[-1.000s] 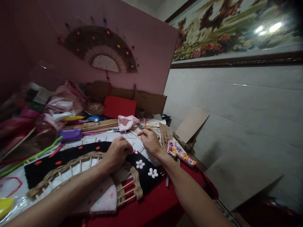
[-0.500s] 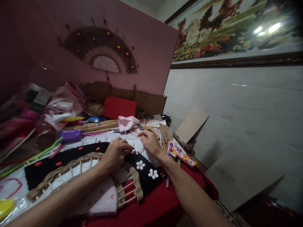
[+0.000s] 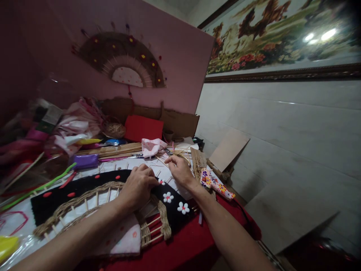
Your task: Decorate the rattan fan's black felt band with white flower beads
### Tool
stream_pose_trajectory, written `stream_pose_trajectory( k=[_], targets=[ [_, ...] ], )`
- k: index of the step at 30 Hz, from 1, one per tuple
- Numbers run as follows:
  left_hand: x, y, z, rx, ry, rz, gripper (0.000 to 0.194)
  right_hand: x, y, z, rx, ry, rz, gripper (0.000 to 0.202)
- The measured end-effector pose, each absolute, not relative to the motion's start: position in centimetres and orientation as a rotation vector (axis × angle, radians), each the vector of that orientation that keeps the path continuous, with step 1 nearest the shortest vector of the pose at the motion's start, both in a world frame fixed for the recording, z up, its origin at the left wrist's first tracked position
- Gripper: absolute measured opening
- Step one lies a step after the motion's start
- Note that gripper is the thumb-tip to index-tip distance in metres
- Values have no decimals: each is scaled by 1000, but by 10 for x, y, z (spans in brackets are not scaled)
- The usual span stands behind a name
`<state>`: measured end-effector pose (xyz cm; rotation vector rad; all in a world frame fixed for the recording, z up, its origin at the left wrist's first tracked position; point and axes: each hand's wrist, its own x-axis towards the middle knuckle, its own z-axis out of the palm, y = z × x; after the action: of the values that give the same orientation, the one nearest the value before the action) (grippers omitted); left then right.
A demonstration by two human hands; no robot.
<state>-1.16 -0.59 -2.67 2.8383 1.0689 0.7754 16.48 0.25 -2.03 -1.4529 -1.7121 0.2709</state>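
Head view — left hand [image 3: 141,185] arched over black fan [image 3: 83,183], right hand [image 3: 179,171] curled beyond edge — cannot tell if hands grasp.

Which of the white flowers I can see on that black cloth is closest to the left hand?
The uppermost white flower, right beside the left hand. The middle flower and lowest flower lie farther down the black cloth.

A head-worn camera looks forward and down from close above the red-clothed table [image 3: 188,244], the black fan [image 3: 81,183] at eight o'clock. The left forearm [image 3: 81,232] (nearest the lens, with the right forearm [image 3: 225,229] at five) enters at eight. Farther off: pink panel [image 3: 118,15], eleven; framed picture [image 3: 279,43], two.
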Motion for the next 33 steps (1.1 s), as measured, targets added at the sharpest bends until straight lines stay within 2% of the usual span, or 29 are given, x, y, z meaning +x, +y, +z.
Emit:
stream_pose_trajectory(
  k=[9, 23, 25, 29, 33],
  targets=[
    [-20, -1, -29, 2689, 1069, 966, 32, 164, 2, -19, -1463, -1710, 274, 24],
    [-18, -6, -28, 2832, 1084, 858, 34, 164, 1, -18, -1453, -1699, 281, 25],
    [-17, -5, -26, 2764, 1099, 885, 31, 164, 1, -18, -1451, -1701, 276, 25],
    [-12, -6, -23, 2645, 1160, 848, 11, 164, 2, -18, -1448, -1705, 268, 25],
    [-6, -8, -22, 2661, 1206, 770, 6, 164, 2, -18, -1453, -1704, 266, 25]
  ],
)
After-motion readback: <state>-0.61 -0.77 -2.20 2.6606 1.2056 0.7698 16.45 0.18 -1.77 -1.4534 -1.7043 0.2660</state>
